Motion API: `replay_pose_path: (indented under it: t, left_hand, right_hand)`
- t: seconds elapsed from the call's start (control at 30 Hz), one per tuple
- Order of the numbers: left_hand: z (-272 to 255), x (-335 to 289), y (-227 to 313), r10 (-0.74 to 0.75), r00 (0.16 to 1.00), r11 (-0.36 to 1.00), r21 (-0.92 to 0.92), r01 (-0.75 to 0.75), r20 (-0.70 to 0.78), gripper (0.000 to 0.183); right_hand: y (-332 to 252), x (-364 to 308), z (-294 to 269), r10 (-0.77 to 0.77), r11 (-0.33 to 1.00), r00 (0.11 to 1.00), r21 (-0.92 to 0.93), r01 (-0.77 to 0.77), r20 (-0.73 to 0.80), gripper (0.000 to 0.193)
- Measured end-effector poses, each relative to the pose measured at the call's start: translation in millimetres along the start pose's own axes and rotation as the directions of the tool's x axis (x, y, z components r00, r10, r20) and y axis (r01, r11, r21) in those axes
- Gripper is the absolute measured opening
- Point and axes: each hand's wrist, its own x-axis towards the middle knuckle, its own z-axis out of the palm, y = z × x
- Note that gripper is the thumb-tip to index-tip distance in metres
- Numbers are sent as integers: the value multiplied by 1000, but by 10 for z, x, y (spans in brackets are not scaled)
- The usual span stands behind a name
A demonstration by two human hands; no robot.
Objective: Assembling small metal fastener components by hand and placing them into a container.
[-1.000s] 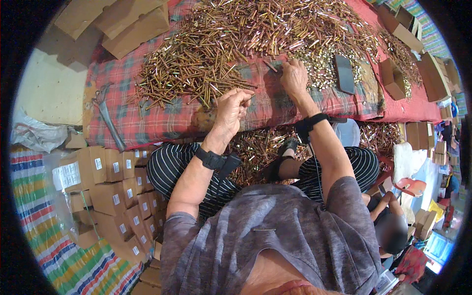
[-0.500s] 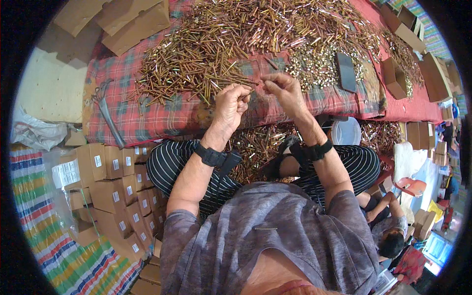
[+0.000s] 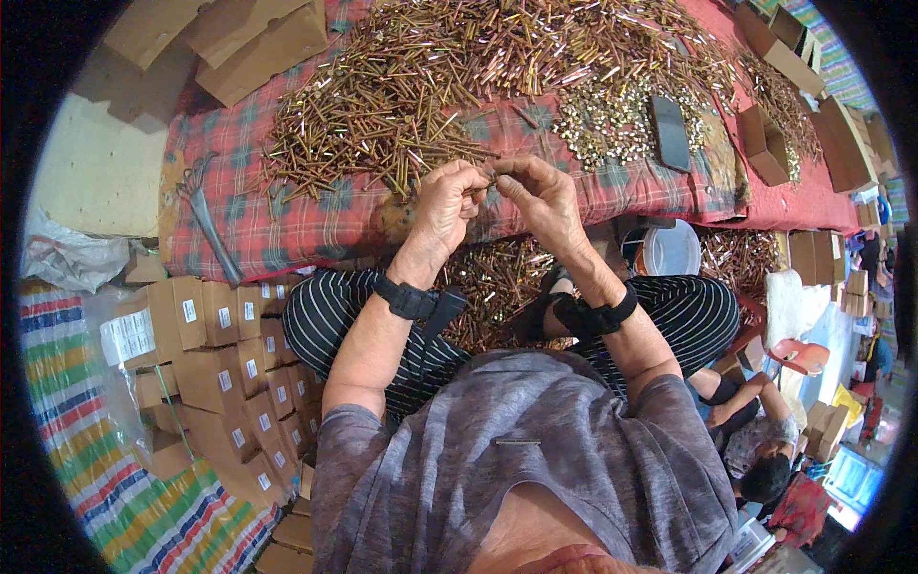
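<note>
My left hand (image 3: 445,209) is curled closed, thumb and forefinger pinched at its right side. Against those fingertips, my right hand (image 3: 540,199) pinches too, so the two meet over the near edge of the plaid cloth (image 3: 325,225). A small dark bit shows between the fingertips, too small to name. Just beyond my hands spreads a large heap of brassy metal rods (image 3: 382,124), like bolts or pins. To its right lies a patch of small shiny pieces that look like nuts (image 3: 602,129), with a dark phone-like slab (image 3: 670,134) on it.
A grey hooked metal tool (image 3: 212,230) lies on the cloth's left. Cartons (image 3: 215,383) are stacked at my left; open boxes (image 3: 765,143) stand at the far right. More rods (image 3: 497,287) and a clear-lidded tub (image 3: 671,251) are below the edge. Another person (image 3: 760,435) sits at right.
My right hand has moved left and slightly down, closing the gap to my left hand, so the fingertips now meet. The left hand has stayed nearly in place.
</note>
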Motion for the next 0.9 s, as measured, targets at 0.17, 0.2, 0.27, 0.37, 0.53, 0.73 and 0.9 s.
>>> replay_pose_path:
  t: [0.17,0.2,0.27,0.37,0.53,0.73,0.9]
  left_hand:
    - [-34,-19,-30,50,996,996,73,-55,73,4]
    - [-24,-31,-36,74,993,992,92,-82,87,5]
    - [2,-42,-34,63,995,995,74,-69,80,5]
    - [-31,-25,-11,70,995,996,52,-74,70,5]
    - [-51,-61,-3,41,994,999,16,-43,101,5]
    - [-34,-64,-37,63,992,998,4,-64,105,6]
    - [-77,-163,193,32,898,825,495,-272,440,10]
  right_hand:
    - [-42,-34,23,-63,983,997,-174,68,34,12]
    - [-70,-38,25,-16,974,999,-223,26,48,11]
    - [-96,-40,16,95,994,994,-53,-93,43,10]
    - [-136,-66,78,138,984,989,110,-143,54,13]
    - [-49,-47,-57,136,969,986,-220,-111,99,16]
    - [-50,-59,28,-327,807,945,-514,289,18,33]
    - [-194,72,-154,349,844,925,-480,-240,151,44]
